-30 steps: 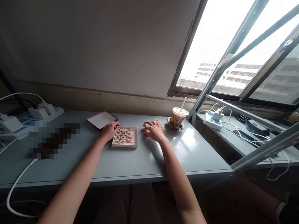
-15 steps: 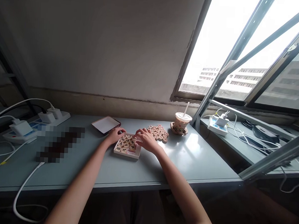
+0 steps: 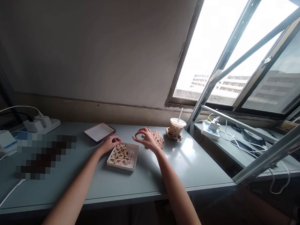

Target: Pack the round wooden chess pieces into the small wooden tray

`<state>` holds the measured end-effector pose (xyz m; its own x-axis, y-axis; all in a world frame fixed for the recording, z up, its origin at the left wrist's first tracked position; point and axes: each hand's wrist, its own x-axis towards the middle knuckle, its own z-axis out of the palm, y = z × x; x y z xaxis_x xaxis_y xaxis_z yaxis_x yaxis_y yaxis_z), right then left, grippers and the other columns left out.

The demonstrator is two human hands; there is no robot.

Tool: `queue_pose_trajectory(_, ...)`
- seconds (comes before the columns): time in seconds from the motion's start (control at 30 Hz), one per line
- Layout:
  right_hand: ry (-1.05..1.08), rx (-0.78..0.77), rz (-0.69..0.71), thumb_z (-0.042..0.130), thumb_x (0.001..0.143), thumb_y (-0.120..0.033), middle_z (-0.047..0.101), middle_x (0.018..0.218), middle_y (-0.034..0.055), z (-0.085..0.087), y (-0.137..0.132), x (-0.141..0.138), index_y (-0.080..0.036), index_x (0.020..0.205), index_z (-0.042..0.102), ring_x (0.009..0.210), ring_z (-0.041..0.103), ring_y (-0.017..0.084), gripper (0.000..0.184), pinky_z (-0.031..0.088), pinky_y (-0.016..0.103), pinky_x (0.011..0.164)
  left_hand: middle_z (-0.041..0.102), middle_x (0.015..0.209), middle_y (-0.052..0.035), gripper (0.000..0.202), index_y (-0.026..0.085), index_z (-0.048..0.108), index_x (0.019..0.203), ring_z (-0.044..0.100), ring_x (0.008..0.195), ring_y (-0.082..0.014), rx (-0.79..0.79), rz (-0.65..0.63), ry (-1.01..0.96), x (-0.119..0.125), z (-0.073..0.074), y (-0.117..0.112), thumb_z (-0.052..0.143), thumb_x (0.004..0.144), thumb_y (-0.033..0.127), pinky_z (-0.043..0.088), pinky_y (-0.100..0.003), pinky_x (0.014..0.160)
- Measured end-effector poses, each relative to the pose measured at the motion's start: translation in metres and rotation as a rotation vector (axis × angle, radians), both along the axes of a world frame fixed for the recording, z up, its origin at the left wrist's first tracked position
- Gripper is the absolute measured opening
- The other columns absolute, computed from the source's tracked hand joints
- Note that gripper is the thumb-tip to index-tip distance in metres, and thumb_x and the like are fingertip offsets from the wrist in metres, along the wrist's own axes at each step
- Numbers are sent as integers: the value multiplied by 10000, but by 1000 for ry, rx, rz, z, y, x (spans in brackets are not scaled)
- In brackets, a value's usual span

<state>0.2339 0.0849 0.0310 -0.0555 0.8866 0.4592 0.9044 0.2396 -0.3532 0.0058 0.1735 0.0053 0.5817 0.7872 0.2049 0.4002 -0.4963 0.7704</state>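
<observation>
A shallow white box [image 3: 134, 158] lies on the table, holding several round wooden Chinese chess pieces [image 3: 121, 155] with dark characters. Its right side shows bare floor with a pink print. My left hand [image 3: 110, 144] grips the box's far left corner, fingers curled at the rim beside the top pieces. Raised just past the box's far right corner, my right hand [image 3: 146, 138] pinches a single Chinese chess piece [image 3: 134, 138] between thumb and fingers. Partly hidden behind that hand, a flat cluster of pieces with red characters [image 3: 158, 138] lies on the table.
An upturned box lid [image 3: 100, 132] lies at the left back. A lidded drink cup [image 3: 176, 128] with a straw stands in a carrier at the right back. Power strips [image 3: 48, 125] and cables occupy the far left; a metal frame post [image 3: 217, 75] rises at the right.
My right hand has lifted away from the box's far right corner with a piece pinched in it. My left hand stays at the box. The view has shifted slightly.
</observation>
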Motion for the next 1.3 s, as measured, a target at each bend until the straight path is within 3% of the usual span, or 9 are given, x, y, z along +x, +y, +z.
queue_pose_trajectory(0.13, -170, -24, -287, 586, 845, -383, 579, 1074, 66, -18, 12, 11, -234, 977, 660, 1046, 448, 236, 212, 305, 391, 891, 688, 814, -52, 247, 182, 643, 740, 630, 805, -222, 15, 12, 2, 1, 0, 1, 485, 667, 357, 476, -306, 755)
queue_pose_trajectory(0.23, -277, 10, -336, 532, 879, -302, 587, 1121, 74, -28, 12, 11, -232, 996, 659, 1063, 444, 245, 187, 281, 418, 904, 683, 808, -49, 246, 185, 635, 736, 629, 803, -220, 13, 9, -4, 1, -1, 2, 474, 668, 360, 472, -301, 742)
queue_pose_trajectory(0.37, -326, 15, -297, 478, 911, -304, 597, 1160, 56, -28, 5, 8, -261, 878, 700, 1077, 446, 256, 229, 263, 460, 922, 679, 809, -44, 234, 191, 626, 730, 625, 808, -220, -5, 7, 1, 2, -3, 4, 480, 671, 365, 469, -294, 729)
queue_pose_trajectory(0.5, -228, 45, -257, 490, 913, -314, 567, 1228, 56, -13, -3, 3, -287, 1010, 689, 1133, 440, 257, 223, 283, 453, 939, 684, 813, -42, 230, 189, 633, 744, 626, 803, -212, 23, 7, -1, 1, -6, 5, 484, 689, 356, 466, -298, 757)
queue_pose_trajectory(0.67, -164, -142, 248, 641, 817, -312, 644, 1069, 17, 7, -20, -17, -293, 1055, 671, 963, 564, 174, 240, 380, 302, 835, 691, 814, -45, 239, 187, 649, 747, 630, 813, -208, 45, 0, -13, 1, -8, 7, 484, 698, 352, 472, -299, 782)
queue_pose_trajectory(0.73, -198, -219, 356, 652, 797, -269, 657, 1061, 13, 7, -25, -26, -278, 1021, 685, 921, 586, 161, 226, 381, 282, 796, 692, 819, -50, 232, 187, 645, 744, 628, 816, -209, 52, 12, -14, 1, -8, 7, 490, 695, 352, 475, -302, 788)
queue_pose_trajectory(0.83, -217, -223, 364, 637, 793, -245, 658, 1083, 18, 3, -26, -34, -270, 1003, 691, 936, 585, 168, 218, 367, 290, 798, 691, 818, -53, 223, 190, 639, 740, 623, 815, -213, 58, 31, -11, 1, -7, 7, 489, 693, 347, 474, -313, 797)
queue_pose_trajectory(1.17, -155, -172, 316, 690, 760, -406, 629, 1026, 31, 5, -23, -32, -262, 978, 679, 975, 544, 183, 261, 357, 315, 851, 685, 813, -43, 241, 190, 639, 745, 624, 812, -210, 33, 7, -15, 1, -6, 6, 471, 687, 354, 471, -295, 758)
queue_pose_trajectory(1.3, -135, -78, 92, 621, 817, -441, 604, 1058, 43, 6, -19, -5, -257, 980, 667, 1036, 508, 197, 250, 341, 339, 902, 686, 820, -43, 247, 186, 642, 758, 628, 808, -206, 29, 16, -5, 0, -7, 7, 466, 693, 347, 469, -290, 743)
